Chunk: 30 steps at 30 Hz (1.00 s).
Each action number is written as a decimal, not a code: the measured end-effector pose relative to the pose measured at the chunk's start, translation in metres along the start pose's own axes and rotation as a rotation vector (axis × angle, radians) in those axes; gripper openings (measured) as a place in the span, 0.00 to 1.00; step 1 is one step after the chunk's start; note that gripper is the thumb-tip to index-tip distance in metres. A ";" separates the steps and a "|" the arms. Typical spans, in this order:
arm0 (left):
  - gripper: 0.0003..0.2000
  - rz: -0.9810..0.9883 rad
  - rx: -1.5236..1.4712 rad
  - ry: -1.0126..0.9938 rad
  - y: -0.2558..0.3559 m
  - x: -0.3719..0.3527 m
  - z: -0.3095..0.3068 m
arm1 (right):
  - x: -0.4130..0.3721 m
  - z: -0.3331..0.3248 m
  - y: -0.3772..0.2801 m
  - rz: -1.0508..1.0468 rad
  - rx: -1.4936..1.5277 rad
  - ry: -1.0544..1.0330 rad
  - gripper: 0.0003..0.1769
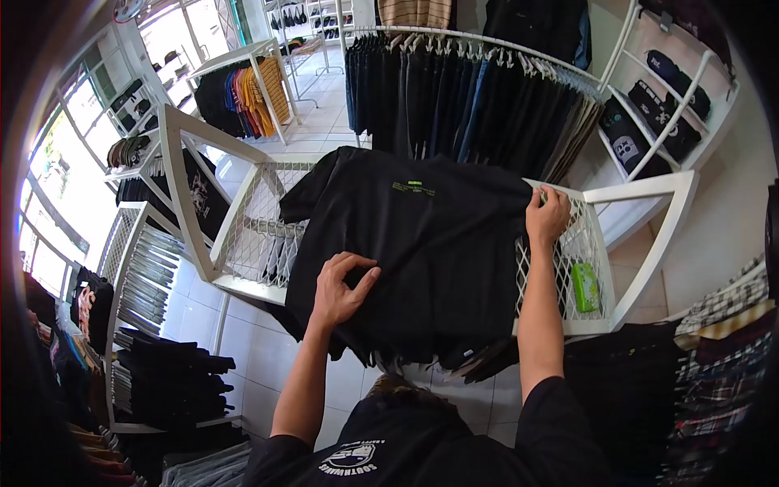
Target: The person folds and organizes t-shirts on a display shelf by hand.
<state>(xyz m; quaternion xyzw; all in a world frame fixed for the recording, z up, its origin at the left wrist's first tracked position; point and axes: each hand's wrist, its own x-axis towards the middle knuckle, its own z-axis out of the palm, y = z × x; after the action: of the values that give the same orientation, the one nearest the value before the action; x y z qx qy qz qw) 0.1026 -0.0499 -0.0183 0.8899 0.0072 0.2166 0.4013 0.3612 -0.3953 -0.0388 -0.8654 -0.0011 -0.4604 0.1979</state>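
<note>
A black T-shirt [414, 252] lies spread over a white mesh-topped rack, with small green print below its collar. One sleeve sticks out at the upper left; on the right side no sleeve is spread out. My left hand [342, 288] rests over the shirt's lower left, thumb and fingers apart, holding nothing. At the shirt's upper right edge, my right hand [548, 216] has its fingers curled at the cloth by the shoulder; the exact grip is partly hidden.
The white rack [641, 188] has raised slanted end frames on both sides. A green packet [584, 287] lies on its mesh at right. Trousers [454, 97] hang on a curved rail ahead. Caps [665, 109] fill shelves at upper right. Folded dark clothes [174, 373] are stacked at left.
</note>
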 end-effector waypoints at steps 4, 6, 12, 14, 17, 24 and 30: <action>0.13 -0.044 -0.099 0.040 0.005 0.001 -0.001 | -0.004 -0.028 -0.040 0.013 0.081 -0.552 0.20; 0.13 -0.119 -0.129 0.078 0.002 0.001 0.000 | -0.027 -0.027 -0.051 0.009 -0.068 -0.559 0.25; 0.14 -0.147 -0.120 0.047 0.002 0.000 0.000 | -0.028 -0.011 -0.038 -0.063 0.056 -0.542 0.27; 0.13 -0.155 -0.104 0.000 0.005 0.001 -0.003 | -0.025 -0.012 -0.038 -0.012 0.144 -0.556 0.27; 0.13 -0.096 -0.081 -0.076 0.000 0.003 -0.007 | -0.015 -0.022 -0.043 0.131 0.217 -0.572 0.24; 0.12 -0.009 0.085 -0.132 0.010 0.005 -0.006 | -0.019 -0.012 -0.021 0.294 0.408 -0.522 0.10; 0.09 -0.216 -0.371 0.113 0.006 -0.011 -0.009 | -0.017 -0.008 -0.027 0.175 0.282 -0.514 0.13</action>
<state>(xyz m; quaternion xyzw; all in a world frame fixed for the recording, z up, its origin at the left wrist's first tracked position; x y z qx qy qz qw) 0.0885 -0.0497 -0.0126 0.7812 0.0851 0.2195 0.5781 0.3400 -0.3706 -0.0386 -0.9143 -0.0405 -0.2028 0.3482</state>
